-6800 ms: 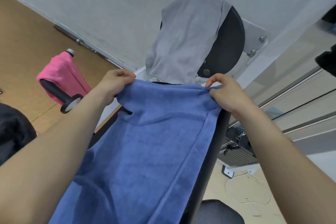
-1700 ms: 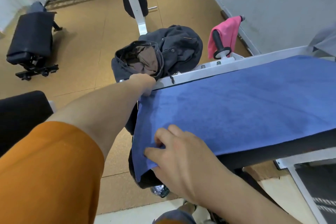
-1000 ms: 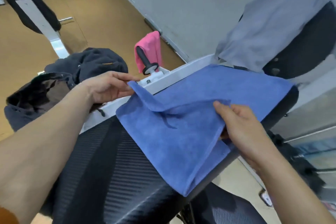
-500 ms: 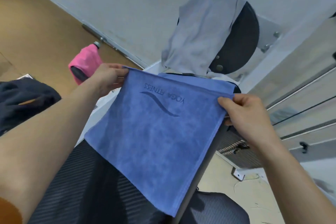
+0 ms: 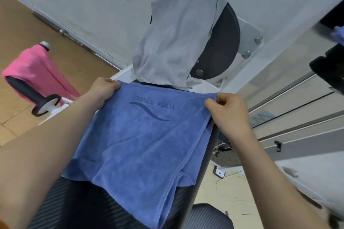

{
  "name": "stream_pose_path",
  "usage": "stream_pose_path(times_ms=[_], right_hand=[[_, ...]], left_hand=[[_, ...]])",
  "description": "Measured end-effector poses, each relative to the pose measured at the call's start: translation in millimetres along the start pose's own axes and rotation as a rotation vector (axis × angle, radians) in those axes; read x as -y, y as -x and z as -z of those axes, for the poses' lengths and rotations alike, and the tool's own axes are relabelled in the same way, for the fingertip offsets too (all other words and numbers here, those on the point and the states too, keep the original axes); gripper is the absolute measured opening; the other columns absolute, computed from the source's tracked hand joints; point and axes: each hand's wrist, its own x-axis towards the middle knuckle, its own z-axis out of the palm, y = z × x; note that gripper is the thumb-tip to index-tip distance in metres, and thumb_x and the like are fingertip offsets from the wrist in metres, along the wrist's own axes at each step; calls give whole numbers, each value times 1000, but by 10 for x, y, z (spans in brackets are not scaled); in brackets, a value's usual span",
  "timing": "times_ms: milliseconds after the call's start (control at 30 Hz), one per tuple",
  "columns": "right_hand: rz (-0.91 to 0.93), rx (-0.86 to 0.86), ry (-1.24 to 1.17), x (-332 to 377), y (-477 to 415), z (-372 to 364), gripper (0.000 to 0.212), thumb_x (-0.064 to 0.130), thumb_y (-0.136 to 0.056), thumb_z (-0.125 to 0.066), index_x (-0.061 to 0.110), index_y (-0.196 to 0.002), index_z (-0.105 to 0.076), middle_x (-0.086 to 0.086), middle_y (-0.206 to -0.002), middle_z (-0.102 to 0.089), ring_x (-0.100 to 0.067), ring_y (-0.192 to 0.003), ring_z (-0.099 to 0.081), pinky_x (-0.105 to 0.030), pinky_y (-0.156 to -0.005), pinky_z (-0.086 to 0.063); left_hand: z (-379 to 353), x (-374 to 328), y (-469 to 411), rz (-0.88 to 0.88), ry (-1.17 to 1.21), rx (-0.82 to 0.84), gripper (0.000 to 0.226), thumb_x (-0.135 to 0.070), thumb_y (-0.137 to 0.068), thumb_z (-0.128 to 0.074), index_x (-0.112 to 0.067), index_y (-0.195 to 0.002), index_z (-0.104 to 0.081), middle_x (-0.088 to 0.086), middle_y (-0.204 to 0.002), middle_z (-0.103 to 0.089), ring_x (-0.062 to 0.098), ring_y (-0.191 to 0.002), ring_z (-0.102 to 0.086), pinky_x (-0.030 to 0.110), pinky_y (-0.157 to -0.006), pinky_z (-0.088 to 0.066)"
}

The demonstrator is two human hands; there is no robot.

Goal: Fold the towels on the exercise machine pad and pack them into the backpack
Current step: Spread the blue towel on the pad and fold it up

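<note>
A blue towel [image 5: 141, 147] with a "YOGA FITNESS" print lies folded in half on the black ribbed machine pad [image 5: 78, 204]. My left hand [image 5: 104, 89] pinches its far left corner and my right hand [image 5: 227, 111] pinches its far right corner, both at the far edge. A grey towel [image 5: 175, 37] hangs over a round black pad [image 5: 223, 46] just beyond. A pink towel [image 5: 39, 69] drapes over a black roller handle [image 5: 28, 93] at the left. The backpack is out of view.
A white wall runs behind the machine, with brown floor at the left. Metal rails and a dark object [image 5: 329, 72] sit at the right. Cables and a white bracket [image 5: 221, 172] lie on the floor below right. A grey mesh seat [image 5: 210, 217] is at the bottom.
The folded top layer has been drawn further over and laid flat on the pad. Both hands still hold the far corners, now lower and nearer the grey towel.
</note>
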Motion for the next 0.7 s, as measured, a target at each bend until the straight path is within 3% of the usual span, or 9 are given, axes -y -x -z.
stream_pose_path(times_ms=[167, 267, 333, 500, 600, 700], right_hand=[[42, 16, 56, -59, -64, -21, 27, 16, -76, -56, 2, -60, -40, -3, -53, -35, -14, -52, -29, -31, -49, -28], [43, 22, 54, -76, -150, -37, 26, 17, -77, -55, 0, -63, -42, -6, -55, -41, -36, -60, -48, -38, -54, -45], [52, 28, 52, -101, -199, -56, 25, 18, -78, -53, 4, -62, -41, -5, -55, -42, -39, -65, -56, -47, -59, -53], [33, 61, -6, -177, -274, -88, 19, 19, -78, -52, 13, -63, -42, -5, -55, -50, -35, -63, -64, -50, -60, -56], [20, 91, -10, -179, -281, -70, 4, 14, -80, -54, 15, -83, -51, -4, -58, -55, -21, -53, -63, -39, -57, -55], [23, 121, -2, -159, -282, -58, 15, 10, -80, -52, 19, -90, -58, 2, -53, -56, -16, -49, -61, -31, -56, -52]], left_hand=[[-106, 67, -108, -56, -26, -64, 21, -15, -91, -62, -17, -70, -60, 5, -69, -56, 17, -60, -48, 23, -59, -41], [-134, 76, -159, -96, -83, -94, 13, -18, -90, -62, -16, -77, -63, 8, -82, -61, 19, -77, -54, 29, -71, -43], [-158, 71, -169, -136, -166, -95, 11, -20, -90, -61, -13, -82, -65, 8, -83, -62, 20, -78, -54, 29, -71, -42], [-175, -27, -141, -136, -287, 40, 22, -33, -90, -64, -13, -99, -67, 5, -92, -65, 21, -84, -60, 31, -79, -48], [-121, -97, -133, -126, -261, 190, 17, -28, -91, -65, -19, -105, -70, 5, -99, -68, 20, -89, -64, 31, -83, -53], [-103, -119, -138, -176, -303, 237, 17, -25, -93, -63, -23, -109, -70, 1, -102, -66, 17, -93, -62, 31, -86, -50]])
